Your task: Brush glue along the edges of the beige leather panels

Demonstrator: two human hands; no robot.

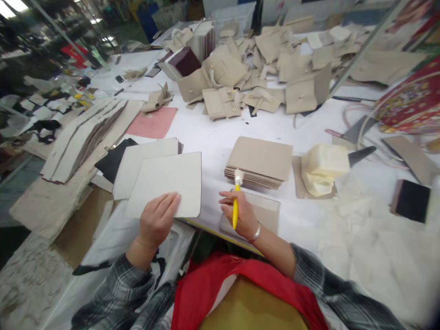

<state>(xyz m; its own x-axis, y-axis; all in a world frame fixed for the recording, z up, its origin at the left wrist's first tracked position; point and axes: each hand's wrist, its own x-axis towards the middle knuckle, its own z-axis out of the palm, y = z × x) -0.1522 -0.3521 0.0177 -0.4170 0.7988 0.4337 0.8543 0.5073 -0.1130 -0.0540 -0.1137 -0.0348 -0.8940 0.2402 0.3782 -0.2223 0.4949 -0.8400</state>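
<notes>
My left hand (158,217) is on the near edge of an off-white panel (172,178) with a dark edge, fingers together on top; its thumb is hidden. More such panels (151,151) lie partly beneath it, over a black piece (115,160). Held in my right hand (242,213) is a brush with a yellow handle (235,213), its pale bristles pointing away from me beside a stack of beige panels (261,158). Below that hand a single beige panel (270,215) rests at the table's near edge, partly covered by the hand.
A pale yellow block-like container (325,165) stands on a beige piece at right, with a dark blade-like handle behind. Beige pouches (227,68) are heaped at the back. Long layered strips (82,137) and a pink sheet (153,123) lie left. A black block (410,200) sits far right.
</notes>
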